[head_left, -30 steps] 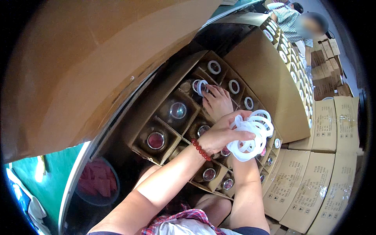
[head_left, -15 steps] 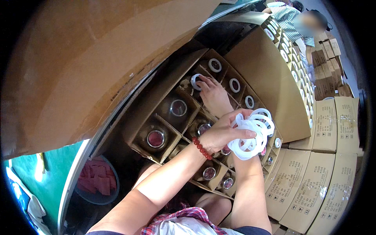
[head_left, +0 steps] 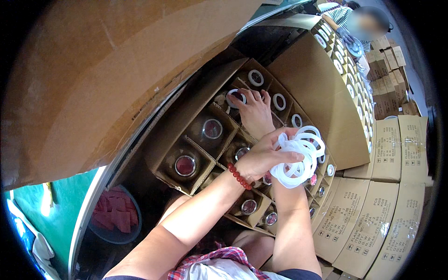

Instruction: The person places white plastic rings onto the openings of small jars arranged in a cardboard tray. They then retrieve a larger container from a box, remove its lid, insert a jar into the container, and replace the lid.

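Note:
My left hand [head_left: 259,160], with a red bead bracelet on the wrist, grips a bundle of white rubber rings [head_left: 298,156] above an open cardboard box with dividers [head_left: 198,145]. My right hand [head_left: 254,112] reaches further into the box. Its fingertips hold a single white ring [head_left: 235,97] on the mouth of a bottle in a far cell. Bottles stand mouth-up in the cells. Two near ones [head_left: 185,165] [head_left: 212,128] have bare mouths, while far cells show white rings on their bottles [head_left: 255,77] [head_left: 279,101].
A big cardboard flap [head_left: 116,70] arches over the upper left. Sealed cartons [head_left: 396,154] are stacked at the right and lower right. A dark bowl of red pieces [head_left: 114,214] sits on the floor at lower left. Another person [head_left: 347,21] works at the top right.
My right hand has shifted slightly up and left with the single ring over the far cell. My left hand and its bundle have barely moved.

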A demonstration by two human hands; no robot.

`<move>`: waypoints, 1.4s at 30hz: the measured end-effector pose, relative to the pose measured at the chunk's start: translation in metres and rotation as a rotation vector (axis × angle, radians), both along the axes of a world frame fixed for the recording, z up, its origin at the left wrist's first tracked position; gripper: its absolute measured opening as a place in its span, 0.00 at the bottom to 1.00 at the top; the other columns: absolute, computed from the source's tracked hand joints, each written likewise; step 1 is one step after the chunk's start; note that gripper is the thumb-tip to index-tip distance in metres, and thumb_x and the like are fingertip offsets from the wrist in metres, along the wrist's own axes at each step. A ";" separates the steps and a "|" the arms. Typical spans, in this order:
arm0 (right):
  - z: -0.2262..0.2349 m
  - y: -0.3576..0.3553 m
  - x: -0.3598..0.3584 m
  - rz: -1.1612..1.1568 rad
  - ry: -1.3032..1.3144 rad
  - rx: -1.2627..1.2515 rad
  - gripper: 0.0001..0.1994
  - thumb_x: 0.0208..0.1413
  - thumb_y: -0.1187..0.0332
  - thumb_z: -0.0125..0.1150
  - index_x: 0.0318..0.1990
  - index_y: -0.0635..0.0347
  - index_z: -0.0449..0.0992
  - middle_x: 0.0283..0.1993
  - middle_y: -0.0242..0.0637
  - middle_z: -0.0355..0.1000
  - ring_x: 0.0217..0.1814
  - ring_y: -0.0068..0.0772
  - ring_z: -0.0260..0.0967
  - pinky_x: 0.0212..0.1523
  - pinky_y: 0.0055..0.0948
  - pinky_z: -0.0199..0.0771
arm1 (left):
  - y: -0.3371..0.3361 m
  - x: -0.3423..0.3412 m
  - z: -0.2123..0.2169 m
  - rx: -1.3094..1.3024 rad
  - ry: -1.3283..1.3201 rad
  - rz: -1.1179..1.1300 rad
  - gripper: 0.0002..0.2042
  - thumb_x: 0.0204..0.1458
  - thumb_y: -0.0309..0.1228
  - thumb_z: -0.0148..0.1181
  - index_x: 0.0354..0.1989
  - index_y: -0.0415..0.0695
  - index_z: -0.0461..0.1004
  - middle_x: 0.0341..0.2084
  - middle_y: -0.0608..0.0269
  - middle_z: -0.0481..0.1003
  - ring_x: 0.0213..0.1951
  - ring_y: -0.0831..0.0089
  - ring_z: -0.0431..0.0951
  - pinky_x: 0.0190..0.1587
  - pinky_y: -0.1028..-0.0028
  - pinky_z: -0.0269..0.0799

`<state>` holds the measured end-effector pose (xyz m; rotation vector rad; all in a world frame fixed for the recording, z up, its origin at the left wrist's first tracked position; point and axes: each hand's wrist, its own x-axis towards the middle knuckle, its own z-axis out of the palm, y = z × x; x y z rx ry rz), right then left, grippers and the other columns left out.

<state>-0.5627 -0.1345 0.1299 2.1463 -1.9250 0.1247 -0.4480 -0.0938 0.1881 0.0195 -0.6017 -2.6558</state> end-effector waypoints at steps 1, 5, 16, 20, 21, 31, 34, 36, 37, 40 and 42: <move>0.006 -0.001 0.001 0.000 0.014 0.018 0.21 0.49 0.74 0.54 0.51 0.43 0.74 0.55 0.32 0.67 0.58 0.38 0.63 0.61 0.53 0.53 | 0.000 0.000 0.001 0.004 -0.018 -0.010 0.28 0.44 0.23 0.68 0.55 0.38 0.64 0.43 0.63 0.73 0.46 0.77 0.73 0.49 0.75 0.71; -0.007 -0.003 0.001 -0.024 -0.058 -0.010 0.21 0.48 0.74 0.55 0.51 0.43 0.75 0.55 0.31 0.67 0.58 0.37 0.63 0.62 0.53 0.53 | -0.003 0.004 0.000 0.018 -0.036 -0.007 0.28 0.44 0.21 0.67 0.56 0.37 0.63 0.44 0.62 0.72 0.46 0.76 0.74 0.49 0.74 0.72; 0.058 0.056 -0.059 -0.515 -1.654 -0.161 0.17 0.62 0.57 0.50 0.44 0.60 0.77 0.39 0.34 0.74 0.33 0.25 0.69 0.33 0.24 0.70 | -0.008 -0.002 0.000 -0.009 -0.198 0.097 0.27 0.44 0.21 0.67 0.55 0.40 0.65 0.44 0.61 0.74 0.46 0.73 0.75 0.49 0.73 0.72; 0.091 0.102 -0.060 -0.239 -1.666 -0.139 0.27 0.61 0.47 0.45 0.45 0.67 0.75 0.49 0.43 0.71 0.48 0.33 0.68 0.49 0.31 0.68 | -0.002 -0.005 -0.005 -0.023 -0.201 0.132 0.26 0.44 0.22 0.67 0.54 0.39 0.66 0.43 0.61 0.74 0.44 0.74 0.76 0.46 0.74 0.74; 0.090 0.109 -0.066 -0.071 -1.510 -0.171 0.28 0.60 0.47 0.46 0.46 0.68 0.75 0.52 0.44 0.70 0.52 0.35 0.67 0.53 0.32 0.66 | -0.002 -0.008 -0.006 -0.042 -0.220 0.124 0.26 0.44 0.22 0.67 0.54 0.39 0.66 0.43 0.61 0.74 0.44 0.74 0.76 0.45 0.74 0.74; 0.101 0.126 -0.076 -0.411 -1.701 -0.549 0.11 0.61 0.67 0.55 0.43 0.64 0.78 0.34 0.24 0.71 0.27 0.08 0.59 0.25 0.13 0.56 | 0.013 -0.014 -0.022 -0.137 -0.338 0.059 0.27 0.42 0.23 0.69 0.53 0.39 0.67 0.41 0.61 0.75 0.43 0.74 0.76 0.46 0.74 0.74; 0.058 0.115 -0.094 -0.555 -1.009 -0.559 0.08 0.56 0.69 0.61 0.41 0.60 0.79 0.35 0.29 0.73 0.27 0.18 0.65 0.28 0.19 0.65 | 0.026 -0.018 -0.021 -0.229 -0.210 -0.168 0.26 0.43 0.23 0.69 0.53 0.39 0.67 0.42 0.63 0.74 0.44 0.76 0.75 0.47 0.74 0.72; 0.015 0.112 -0.100 -0.363 -0.637 -0.446 0.09 0.51 0.71 0.64 0.41 0.57 0.79 0.38 0.33 0.74 0.34 0.29 0.70 0.35 0.25 0.71 | 0.033 -0.017 -0.015 -0.184 -0.070 -0.297 0.27 0.42 0.24 0.69 0.53 0.40 0.67 0.43 0.64 0.73 0.46 0.77 0.73 0.49 0.74 0.70; 0.001 0.107 -0.090 -0.283 -0.576 -0.366 0.10 0.48 0.72 0.65 0.40 0.55 0.79 0.40 0.35 0.74 0.39 0.35 0.72 0.39 0.28 0.72 | 0.035 -0.018 -0.017 -0.215 -0.039 -0.316 0.27 0.42 0.25 0.69 0.54 0.39 0.66 0.44 0.64 0.73 0.46 0.77 0.73 0.49 0.75 0.70; -0.008 0.106 -0.057 -0.201 -0.410 -0.076 0.11 0.47 0.66 0.66 0.40 0.51 0.80 0.49 0.36 0.70 0.50 0.38 0.68 0.47 0.34 0.69 | 0.036 -0.016 -0.020 -0.228 -0.051 -0.327 0.28 0.42 0.25 0.69 0.54 0.38 0.66 0.44 0.64 0.72 0.47 0.77 0.72 0.50 0.75 0.69; -0.007 0.109 -0.046 -0.251 -0.230 0.053 0.13 0.48 0.58 0.64 0.41 0.48 0.80 0.56 0.32 0.66 0.58 0.37 0.63 0.53 0.41 0.64 | 0.032 -0.014 -0.018 -0.223 -0.093 -0.339 0.28 0.43 0.25 0.70 0.54 0.38 0.66 0.45 0.64 0.72 0.47 0.77 0.72 0.50 0.75 0.69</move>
